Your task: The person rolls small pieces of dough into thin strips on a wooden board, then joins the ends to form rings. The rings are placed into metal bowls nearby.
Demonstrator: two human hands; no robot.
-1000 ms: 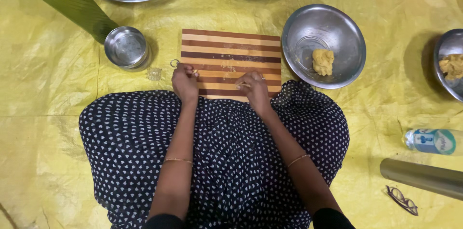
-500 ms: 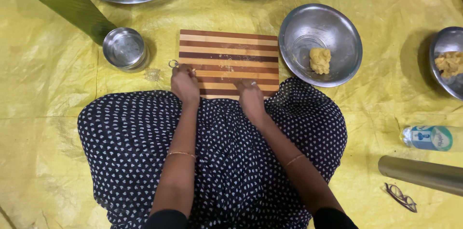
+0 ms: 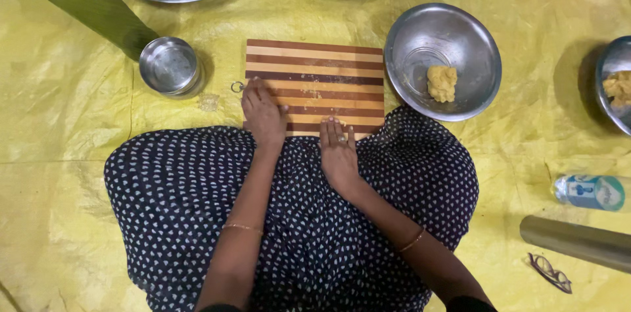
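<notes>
Head view: right hand [image 3: 338,154] has slid back to the striped board [image 3: 315,66] edge, flat on dough; left hand [image 3: 263,111] stays flat, fingers together; rolling goes on.

I'm looking down at a dark navy garment [image 3: 296,220] dotted all over with tiny white shapes, spread wide across the lap. Both forearms are bare. I see a thin gold bangle [image 3: 242,226] on the left wrist, another slim bangle [image 3: 413,240] on the right.
</notes>
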